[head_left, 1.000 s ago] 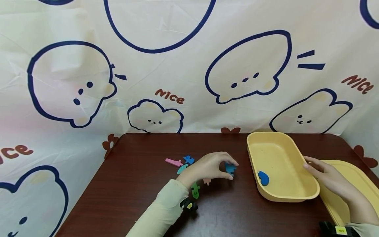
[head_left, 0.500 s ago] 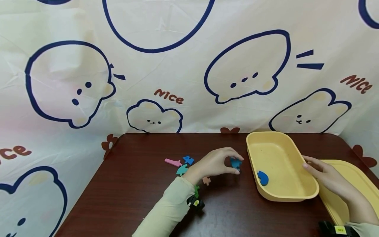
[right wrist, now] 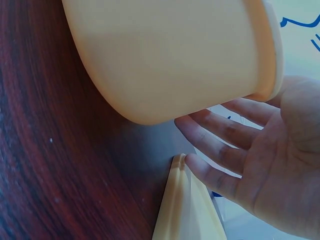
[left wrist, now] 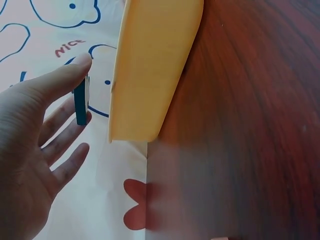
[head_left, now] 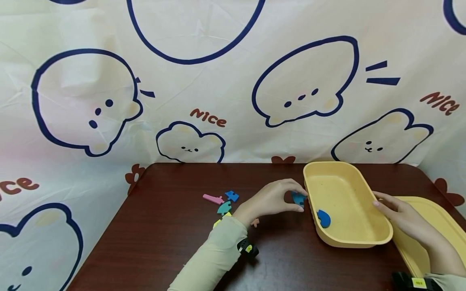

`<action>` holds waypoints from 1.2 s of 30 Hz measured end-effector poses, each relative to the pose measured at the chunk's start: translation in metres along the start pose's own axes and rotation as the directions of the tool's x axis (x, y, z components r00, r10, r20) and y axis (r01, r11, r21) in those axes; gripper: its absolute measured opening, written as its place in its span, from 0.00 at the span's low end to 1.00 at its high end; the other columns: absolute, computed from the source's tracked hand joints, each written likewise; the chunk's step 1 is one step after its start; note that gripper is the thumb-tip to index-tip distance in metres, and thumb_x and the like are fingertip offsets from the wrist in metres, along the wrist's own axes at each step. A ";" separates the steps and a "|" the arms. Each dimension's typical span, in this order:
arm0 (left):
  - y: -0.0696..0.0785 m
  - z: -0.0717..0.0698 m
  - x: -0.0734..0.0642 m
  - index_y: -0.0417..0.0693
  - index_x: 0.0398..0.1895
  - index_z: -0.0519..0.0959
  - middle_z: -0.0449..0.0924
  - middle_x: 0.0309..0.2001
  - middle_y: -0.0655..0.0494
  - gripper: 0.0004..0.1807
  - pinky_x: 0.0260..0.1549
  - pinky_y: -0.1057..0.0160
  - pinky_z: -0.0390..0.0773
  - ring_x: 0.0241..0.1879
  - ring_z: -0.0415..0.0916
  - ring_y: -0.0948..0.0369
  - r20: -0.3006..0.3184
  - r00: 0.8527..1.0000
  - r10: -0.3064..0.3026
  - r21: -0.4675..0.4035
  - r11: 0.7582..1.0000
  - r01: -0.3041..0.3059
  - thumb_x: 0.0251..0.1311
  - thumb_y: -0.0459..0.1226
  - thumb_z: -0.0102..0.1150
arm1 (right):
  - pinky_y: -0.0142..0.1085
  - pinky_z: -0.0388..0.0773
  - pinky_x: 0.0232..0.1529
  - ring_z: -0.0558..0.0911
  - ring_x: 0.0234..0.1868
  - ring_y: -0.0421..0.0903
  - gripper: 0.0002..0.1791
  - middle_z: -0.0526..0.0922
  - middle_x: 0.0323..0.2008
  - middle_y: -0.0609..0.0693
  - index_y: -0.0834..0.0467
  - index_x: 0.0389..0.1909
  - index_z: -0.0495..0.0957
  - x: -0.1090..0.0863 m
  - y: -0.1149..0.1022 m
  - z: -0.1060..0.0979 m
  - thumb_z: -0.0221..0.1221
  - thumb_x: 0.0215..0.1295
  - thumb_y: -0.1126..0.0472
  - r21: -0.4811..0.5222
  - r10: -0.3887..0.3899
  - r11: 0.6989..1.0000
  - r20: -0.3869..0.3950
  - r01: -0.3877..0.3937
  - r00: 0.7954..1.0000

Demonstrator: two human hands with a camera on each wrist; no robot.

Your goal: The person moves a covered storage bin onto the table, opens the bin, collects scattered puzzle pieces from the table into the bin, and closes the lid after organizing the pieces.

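My left hand (head_left: 271,198) pinches a blue-teal puzzle piece (head_left: 298,199) between thumb and fingers, just left of the yellow box's rim. Seen from the left wrist, the puzzle piece (left wrist: 80,102) stands on edge beside the box wall (left wrist: 150,70). With my right hand (head_left: 405,216) I hold the yellow box (head_left: 349,202) by its right rim, thumb over the edge. Under that rim, in the right wrist view, the fingers of my right hand (right wrist: 265,155) reach along the outer wall; the thumb is mostly hidden. A blue puzzle piece (head_left: 323,218) lies inside the box.
Left of the box, on the dark wooden table (head_left: 156,226), lie pink (head_left: 214,199), blue (head_left: 231,196), teal (head_left: 224,208) and orange (head_left: 255,222) puzzle pieces. A yellow piece (head_left: 217,222) is partly covered by my left sleeve. The yellow lid (head_left: 433,210) lies under my right forearm.
My left hand has carried the blue-teal puzzle piece rightward, up to the box's left rim. The green piece is now hidden by the left arm. My right hand and the box stay put.
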State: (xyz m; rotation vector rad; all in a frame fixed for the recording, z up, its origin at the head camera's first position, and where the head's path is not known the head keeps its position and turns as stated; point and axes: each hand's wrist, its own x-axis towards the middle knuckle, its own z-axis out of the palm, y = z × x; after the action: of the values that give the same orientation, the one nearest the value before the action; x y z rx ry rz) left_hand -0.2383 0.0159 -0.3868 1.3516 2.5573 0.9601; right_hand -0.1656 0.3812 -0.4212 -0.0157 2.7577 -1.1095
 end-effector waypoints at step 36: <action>0.032 0.027 0.030 0.58 0.53 0.83 0.77 0.51 0.71 0.20 0.53 0.83 0.62 0.51 0.67 0.82 0.052 0.996 0.071 0.019 0.997 -0.072 0.57 0.49 0.69 | 0.44 0.76 0.46 0.64 0.63 0.74 0.38 0.59 0.66 0.79 0.72 0.73 0.52 -0.001 0.001 0.000 0.43 0.79 0.44 -0.005 -0.028 1.000 0.000 0.028 1.000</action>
State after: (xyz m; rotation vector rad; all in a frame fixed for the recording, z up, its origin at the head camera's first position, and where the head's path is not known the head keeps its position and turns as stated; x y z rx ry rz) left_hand -0.2236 0.0652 -0.3836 1.4633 2.5038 0.9000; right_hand -0.1648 0.3824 -0.4215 -0.0552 2.7686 -1.1093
